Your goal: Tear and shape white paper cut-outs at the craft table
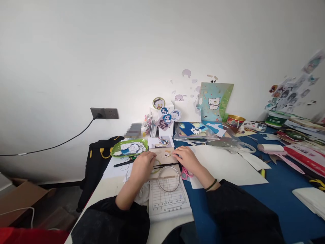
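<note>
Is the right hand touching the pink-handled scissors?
Cannot tell. In the head view the right hand lies directly over the pink-handled scissors, hiding part of the handles, so neither contact nor gap shows plainly.

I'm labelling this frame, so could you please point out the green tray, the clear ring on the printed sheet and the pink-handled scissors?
green tray (pixel 116 148): head view, on its bare left rim.
clear ring (pixel 160 184): head view, on its left edge.
pink-handled scissors (pixel 184 174): head view, on a handle loop.

Left hand (pixel 143 166) and right hand (pixel 189 159) bare, forearms uncovered, black sleeves pushed up toward the elbows, loose and creased, dark beaded bracelet (pixel 211 185) circling the right wrist just above its sleeve
</note>
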Demonstrator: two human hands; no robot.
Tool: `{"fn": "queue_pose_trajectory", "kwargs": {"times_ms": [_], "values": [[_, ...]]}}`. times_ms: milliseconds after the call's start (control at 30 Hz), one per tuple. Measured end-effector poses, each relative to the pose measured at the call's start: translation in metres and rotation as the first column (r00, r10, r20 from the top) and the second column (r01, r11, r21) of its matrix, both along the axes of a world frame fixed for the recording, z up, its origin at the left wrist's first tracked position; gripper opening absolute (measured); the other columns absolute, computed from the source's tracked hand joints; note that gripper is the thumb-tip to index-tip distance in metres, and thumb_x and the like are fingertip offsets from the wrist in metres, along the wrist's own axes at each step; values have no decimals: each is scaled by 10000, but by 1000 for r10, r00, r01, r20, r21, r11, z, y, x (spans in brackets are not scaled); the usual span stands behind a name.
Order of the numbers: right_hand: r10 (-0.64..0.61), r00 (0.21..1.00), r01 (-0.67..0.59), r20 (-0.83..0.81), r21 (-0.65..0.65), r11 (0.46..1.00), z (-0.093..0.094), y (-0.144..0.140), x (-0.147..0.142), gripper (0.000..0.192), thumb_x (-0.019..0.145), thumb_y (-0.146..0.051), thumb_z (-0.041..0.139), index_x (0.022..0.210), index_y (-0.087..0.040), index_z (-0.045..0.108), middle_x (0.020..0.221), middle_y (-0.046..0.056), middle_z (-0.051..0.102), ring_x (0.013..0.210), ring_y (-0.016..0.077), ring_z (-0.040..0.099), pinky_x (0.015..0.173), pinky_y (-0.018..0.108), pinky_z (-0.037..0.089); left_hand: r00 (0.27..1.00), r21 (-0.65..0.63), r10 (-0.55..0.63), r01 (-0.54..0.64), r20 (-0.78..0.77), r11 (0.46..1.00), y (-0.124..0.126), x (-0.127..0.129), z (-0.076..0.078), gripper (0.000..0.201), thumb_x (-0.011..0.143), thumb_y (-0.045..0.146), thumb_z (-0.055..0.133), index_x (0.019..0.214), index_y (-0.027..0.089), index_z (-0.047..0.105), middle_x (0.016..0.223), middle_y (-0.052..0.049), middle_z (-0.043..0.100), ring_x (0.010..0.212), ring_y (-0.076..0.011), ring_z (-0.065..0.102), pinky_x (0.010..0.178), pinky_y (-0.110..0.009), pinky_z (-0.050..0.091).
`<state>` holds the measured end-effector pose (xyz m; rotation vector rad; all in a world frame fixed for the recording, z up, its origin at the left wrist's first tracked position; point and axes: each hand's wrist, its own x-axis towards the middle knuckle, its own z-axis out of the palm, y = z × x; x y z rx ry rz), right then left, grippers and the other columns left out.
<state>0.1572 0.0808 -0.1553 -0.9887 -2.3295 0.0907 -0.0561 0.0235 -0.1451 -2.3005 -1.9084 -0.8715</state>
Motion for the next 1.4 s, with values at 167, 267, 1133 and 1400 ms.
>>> {"fn": "queue_pose_trajectory", "kwargs": {"times_ms": [167,267,1133,1400], "values": [[61,996,-62,65,17,998,0,7,-10,217,897,-172,518,952,-234,719,980,55,721,896,233,614,767,368,407,997,-39,73,-72,26,997,3,-6,-1,257,880,202,419,946,178,666,974,-99,705,929,-261,636,776,-350,468],[71,996,-72,56,19,997,3,11,-16,220,895,-157,519,954,-232,718,974,43,721,899,220,623,775,348,417,994,-58,94,-90,54,994,9,-9,-4,258,870,204,437,994,173,661,976,-102,707,908,-254,645,777,-344,475],[-83,988,71,-132,-93,993,-1,17,-25,169,873,-199,544,823,-209,705,834,20,671,732,136,604,679,226,435,881,-220,168,-75,442,973,33,-19,-8,220,686,274,613,863,159,674,843,-77,709,722,-208,651,704,-326,509],[-178,979,165,-98,-126,978,8,24,0,183,836,-145,537,823,-203,710,806,25,672,690,149,574,641,250,392,778,-211,162,-39,606,977,33,-17,-7,234,632,255,648,847,166,669,884,-87,734,794,-225,684,792,-352,526]]}}
